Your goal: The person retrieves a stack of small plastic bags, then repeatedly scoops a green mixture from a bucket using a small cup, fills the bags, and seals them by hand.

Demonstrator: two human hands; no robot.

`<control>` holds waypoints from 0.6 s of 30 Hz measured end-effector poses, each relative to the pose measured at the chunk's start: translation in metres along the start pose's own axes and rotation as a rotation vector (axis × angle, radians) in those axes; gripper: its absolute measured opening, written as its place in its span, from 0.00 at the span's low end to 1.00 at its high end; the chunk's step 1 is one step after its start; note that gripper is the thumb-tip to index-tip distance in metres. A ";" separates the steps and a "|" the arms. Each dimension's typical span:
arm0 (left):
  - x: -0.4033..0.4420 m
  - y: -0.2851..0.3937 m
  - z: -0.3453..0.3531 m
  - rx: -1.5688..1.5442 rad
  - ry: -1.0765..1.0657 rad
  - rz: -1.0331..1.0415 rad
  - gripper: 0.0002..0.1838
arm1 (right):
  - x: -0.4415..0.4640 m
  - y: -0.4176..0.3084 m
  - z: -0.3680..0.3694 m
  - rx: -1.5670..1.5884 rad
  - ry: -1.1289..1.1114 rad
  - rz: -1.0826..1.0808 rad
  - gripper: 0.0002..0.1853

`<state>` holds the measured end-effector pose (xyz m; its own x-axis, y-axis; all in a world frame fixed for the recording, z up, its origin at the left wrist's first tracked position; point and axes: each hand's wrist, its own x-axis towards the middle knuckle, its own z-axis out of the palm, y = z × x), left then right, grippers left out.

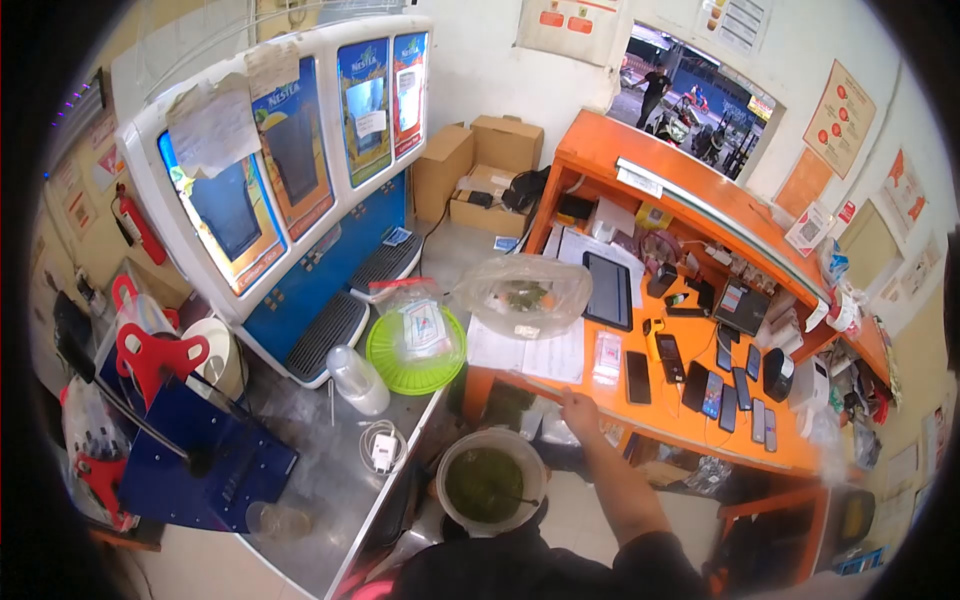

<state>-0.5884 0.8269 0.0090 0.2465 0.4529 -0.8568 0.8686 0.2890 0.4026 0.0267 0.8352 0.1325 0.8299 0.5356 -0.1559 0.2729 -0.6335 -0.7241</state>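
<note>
A whitish plastic bucket [541, 470] stands low in front of my body, holding a dark green, leafy-looking mass [484, 484] with a thin dark handle resting in it. My right hand [580, 412] reaches past the bucket to the front edge of the orange desk. Its fingers are closed beside a clear plastic bag [556, 428]; what they grip is too small to make out. Only a skin-coloured sliver at the bucket's left rim may be my left hand [437, 488]; its fingers are hidden. On the desk, a large clear bag [525, 297] with food inside lies over papers.
Several phones [712, 395] and a tablet [607, 290] lie on the orange desk [665, 440]. Left, a metal counter [330, 480] bears a drink dispenser [290, 150], a green basket [385, 375], a clear bottle [358, 382] and a charger [383, 453]. Cardboard boxes [445, 165] stand behind.
</note>
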 end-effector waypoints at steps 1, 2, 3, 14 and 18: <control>0.000 0.007 0.000 0.003 0.002 -0.009 0.24 | 0.000 0.011 -0.005 -0.218 0.213 -0.076 0.21; 0.001 0.015 0.000 -0.002 0.007 -0.007 0.24 | 0.006 0.030 -0.007 -0.291 0.282 -0.068 0.20; 0.004 0.029 -0.001 -0.010 0.009 0.007 0.24 | 0.016 0.049 -0.012 -0.365 0.360 -0.059 0.20; -0.015 0.195 -0.022 -0.088 0.049 0.306 0.22 | 0.022 0.036 -0.037 -0.480 0.414 0.181 0.13; -0.032 0.224 -0.022 -0.145 0.013 0.389 0.22 | 0.009 0.049 -0.033 -0.395 0.542 -0.053 0.12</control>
<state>-0.4111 0.8961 0.1340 0.5379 0.5624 -0.6280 0.6422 0.2093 0.7374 0.0642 0.7902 0.1178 0.9093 0.2811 0.3069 0.3921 -0.8260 -0.4051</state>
